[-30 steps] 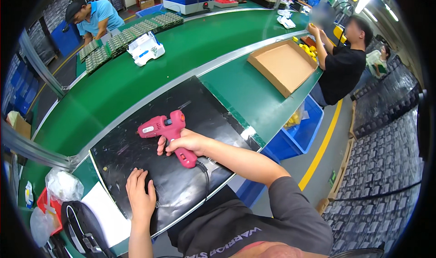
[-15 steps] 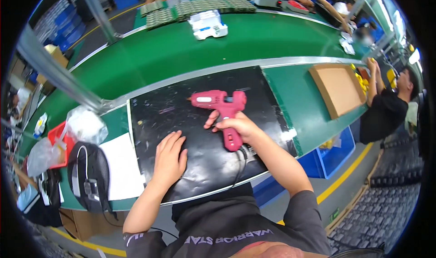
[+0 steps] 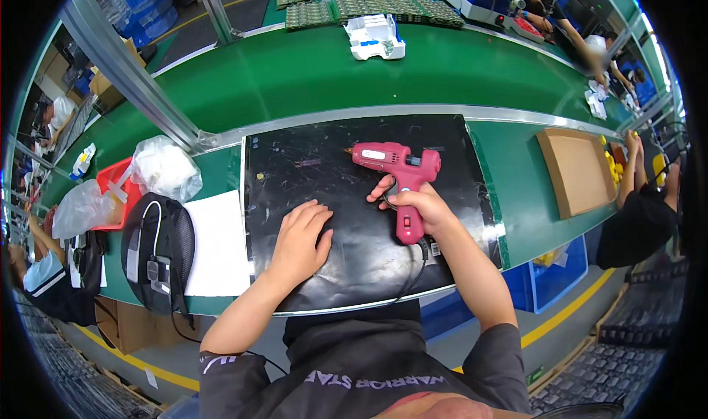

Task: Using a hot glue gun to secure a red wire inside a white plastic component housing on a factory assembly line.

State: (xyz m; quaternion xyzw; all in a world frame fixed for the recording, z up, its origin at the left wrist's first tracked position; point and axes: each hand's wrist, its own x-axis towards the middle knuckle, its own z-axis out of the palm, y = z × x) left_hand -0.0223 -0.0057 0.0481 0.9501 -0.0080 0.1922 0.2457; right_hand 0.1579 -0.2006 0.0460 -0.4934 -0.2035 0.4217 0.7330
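A red hot glue gun (image 3: 398,161) is in my right hand (image 3: 428,209), its handle wrapped by my fingers and its nozzle pointing left. From the bottom of its handle a black cord runs down over the near edge of the bench. My left hand (image 3: 301,238) lies flat on the black mat (image 3: 295,172), fingers stretched out and holding nothing. A gap of bare mat separates that hand from the glue gun.
On the left are white paper (image 3: 220,249), a black mesh bag (image 3: 158,253), a red bin (image 3: 118,179) and plastic bags (image 3: 166,168). A cardboard tray (image 3: 575,172) lies right, near a co-worker. Across the green belt (image 3: 295,80) sit a white plastic housing (image 3: 375,39) and circuit boards (image 3: 398,9).
The whole view has shifted, so the bench appears further right. My right hand still grips the glue gun and my left still rests on the mat, with little visible movement.
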